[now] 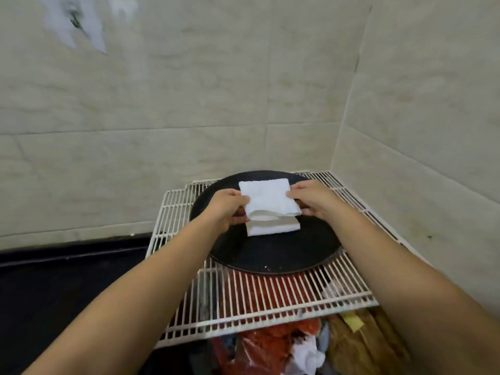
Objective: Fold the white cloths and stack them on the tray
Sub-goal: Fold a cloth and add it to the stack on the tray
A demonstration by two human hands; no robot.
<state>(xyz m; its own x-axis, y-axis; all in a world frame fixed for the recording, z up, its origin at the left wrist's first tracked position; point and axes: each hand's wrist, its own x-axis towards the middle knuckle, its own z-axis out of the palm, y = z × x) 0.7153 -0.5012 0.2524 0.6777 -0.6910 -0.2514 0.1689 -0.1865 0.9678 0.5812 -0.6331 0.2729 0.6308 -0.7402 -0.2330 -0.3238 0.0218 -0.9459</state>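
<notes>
Both hands meet at mid-frame: the left hand pinches the left edge of a folded white cloth and the right hand pinches its right edge, fingers curled round the fabric. The cloth hangs level, long axis side to side, directly above a folded cloth already lying on the round black tray; whether they touch is hard to tell. The tray sits on a white wire rack in the tiled corner, so the move looks straight down, both hands equally near.
</notes>
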